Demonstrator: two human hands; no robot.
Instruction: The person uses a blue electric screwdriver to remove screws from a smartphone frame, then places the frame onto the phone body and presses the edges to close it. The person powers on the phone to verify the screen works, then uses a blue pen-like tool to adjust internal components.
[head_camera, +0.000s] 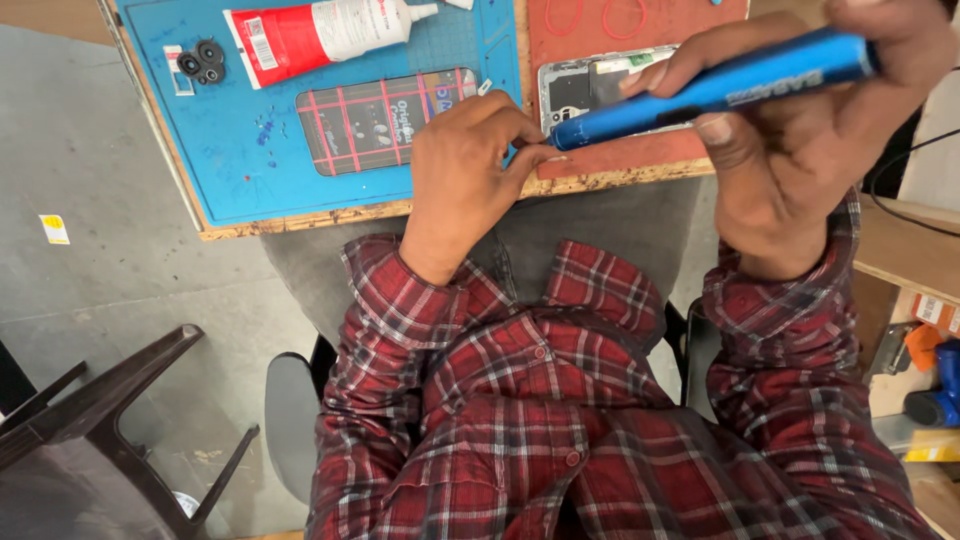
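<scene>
So the right hand (800, 150) had its grip wrapped tight around a blue electric screwdriver (710, 88), held nearly flat with the tip pointing toward the near edge of the table (300, 218). The left hand (465, 165) was right at that tip, thumb and fingers pinched narrow on it, so I'd say it was seating or swapping a bit, or maybe picking a tiny screw off the end; too small to tell which. Just behind the tool, the opened phone (585, 85) lay back-off on the red mat (620, 150) toward the right side of the table, its insides showing. On the blue mat (240, 150) next to it were a phone back cover with a pink grid pattern (385, 120), a small camera module piece (200, 62) nearer the far left corner, and a red and white glue tube (320, 32) along the far edge. My read is that this was the tool-prep step in the middle of a teardown. The next move would need the tip steady and square over a screw head, with a light touch so nothing slips onto the board.
</scene>
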